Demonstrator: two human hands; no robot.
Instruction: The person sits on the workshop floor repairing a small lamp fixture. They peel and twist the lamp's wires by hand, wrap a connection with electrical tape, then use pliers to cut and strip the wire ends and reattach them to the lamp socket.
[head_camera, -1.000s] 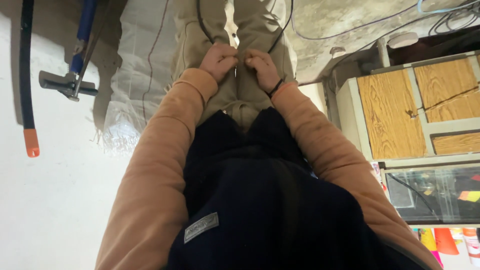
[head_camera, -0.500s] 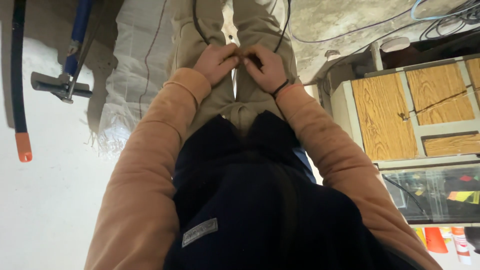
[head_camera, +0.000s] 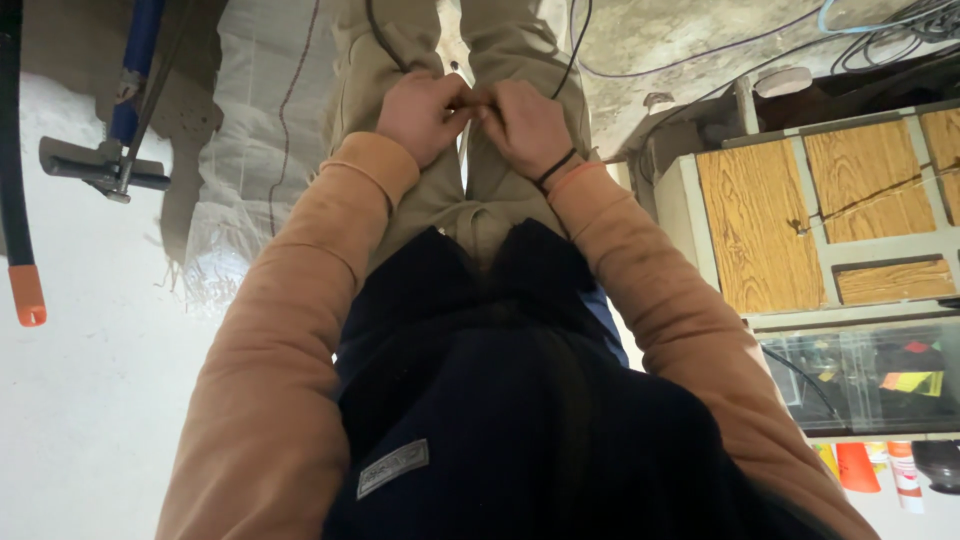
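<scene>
Pinching something too small to identify, both hands' (head_camera: 475, 115) fingers meet above khaki trousers (head_camera: 440, 190) beside a wooden cabinet (head_camera: 810, 210).

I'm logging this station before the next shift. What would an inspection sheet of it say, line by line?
Surface: pale floor, rough concrete patch.
Job's things: something small pinched between both hands over the khaki trousers; too small to identify.
Clutter: woven white sack; blue-handled metal tool; coloured bottles.
Hands: left hand and right hand meet fingertip to fingertip.
Cables: thin black cable; black hose with orange end; loose wires.
Surroundings: wood-panelled cabinet, glass case.
</scene>
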